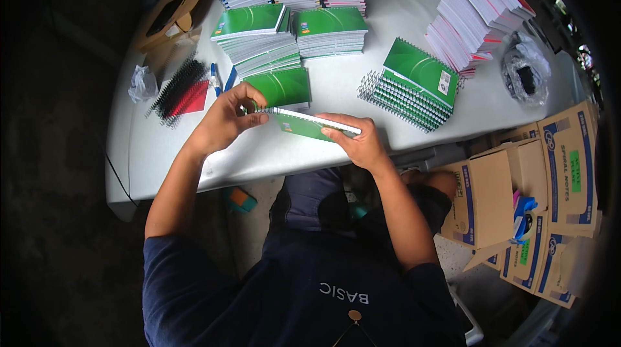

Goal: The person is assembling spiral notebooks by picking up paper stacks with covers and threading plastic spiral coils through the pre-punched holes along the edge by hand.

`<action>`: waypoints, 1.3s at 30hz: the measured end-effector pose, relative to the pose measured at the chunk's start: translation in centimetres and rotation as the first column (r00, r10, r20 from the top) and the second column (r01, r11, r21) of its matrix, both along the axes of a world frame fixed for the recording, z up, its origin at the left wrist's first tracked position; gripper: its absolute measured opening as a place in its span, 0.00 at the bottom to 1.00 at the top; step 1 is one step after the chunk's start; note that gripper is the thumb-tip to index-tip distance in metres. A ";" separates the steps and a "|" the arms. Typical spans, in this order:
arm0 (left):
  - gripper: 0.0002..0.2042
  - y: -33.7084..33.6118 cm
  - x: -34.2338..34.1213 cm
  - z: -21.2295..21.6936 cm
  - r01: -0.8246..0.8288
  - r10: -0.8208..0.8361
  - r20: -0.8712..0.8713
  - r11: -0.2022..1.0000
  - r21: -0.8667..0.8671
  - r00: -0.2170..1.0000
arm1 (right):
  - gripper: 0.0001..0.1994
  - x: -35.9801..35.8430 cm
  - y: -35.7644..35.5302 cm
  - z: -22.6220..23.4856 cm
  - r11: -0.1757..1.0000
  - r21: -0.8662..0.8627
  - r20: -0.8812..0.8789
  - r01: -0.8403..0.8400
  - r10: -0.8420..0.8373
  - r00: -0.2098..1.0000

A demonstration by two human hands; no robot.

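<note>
I hold a green-covered notebook (304,124) edge-up just above the white table (162,146). My left hand (226,120) pinches its left end near the spiral edge. My right hand (356,140) grips its right end, fingers over the white page edge. Right behind it lies another green notebook (281,87). Stacks of green notebooks (291,33) stand farther back, and a fanned pile of spiral-bound green notebooks (414,85) lies to the right.
Black and red spiral combs (181,88) lie at the left with a blue pen (213,78). Tall stacks of white-edged booklets (479,10) fill the back and right. A plastic bag (525,69) sits at the right edge. Cardboard boxes (537,192) stand beside the table.
</note>
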State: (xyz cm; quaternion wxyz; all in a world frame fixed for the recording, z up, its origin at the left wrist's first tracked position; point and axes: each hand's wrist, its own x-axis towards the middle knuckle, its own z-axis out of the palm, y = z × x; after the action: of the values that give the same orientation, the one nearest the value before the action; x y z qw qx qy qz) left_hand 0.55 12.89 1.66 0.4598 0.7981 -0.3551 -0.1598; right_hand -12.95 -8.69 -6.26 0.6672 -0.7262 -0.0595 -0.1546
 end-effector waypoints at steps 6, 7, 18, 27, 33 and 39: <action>0.24 -0.7 -0.7 2.3 0.046 -0.366 0.407 0.788 0.614 0.837 | 0.14 -0.1 0.3 0.2 0.998 -0.033 -0.056 -0.052 0.050 0.997; 0.27 -1.0 -1.4 2.2 -0.047 -0.323 0.584 0.848 0.528 0.745 | 0.15 -0.3 0.4 0.2 0.995 -0.083 -0.057 -0.046 0.042 0.997; 0.54 1.0 -3.1 -6.2 -0.216 0.026 0.975 0.976 0.023 0.222 | 0.18 -2.7 3.9 -1.0 0.959 -0.228 0.255 0.167 -0.107 0.961; 0.55 -0.7 -5.4 -6.6 -0.041 0.059 0.943 0.998 -0.048 0.326 | 0.22 -3.6 3.7 -0.7 0.939 -0.299 0.295 0.169 -0.078 0.952; 0.55 -1.9 -7.8 -8.2 0.102 -0.193 0.980 0.977 0.189 0.036 | 0.24 -3.4 2.3 -1.1 0.915 -0.286 0.385 0.284 -0.162 0.909; 0.53 -2.8 -7.8 -12.5 0.263 -0.160 0.833 0.965 0.017 0.529 | 0.22 -3.8 2.9 -1.5 0.920 -0.232 0.286 0.314 -0.244 0.927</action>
State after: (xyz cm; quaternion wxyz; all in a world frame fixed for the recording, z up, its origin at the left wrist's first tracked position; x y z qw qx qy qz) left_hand -7.27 10.14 -10.88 0.2592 0.7032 -0.6314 0.1992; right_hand -16.72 -5.78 -7.78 0.5181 -0.7870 -0.0593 -0.3298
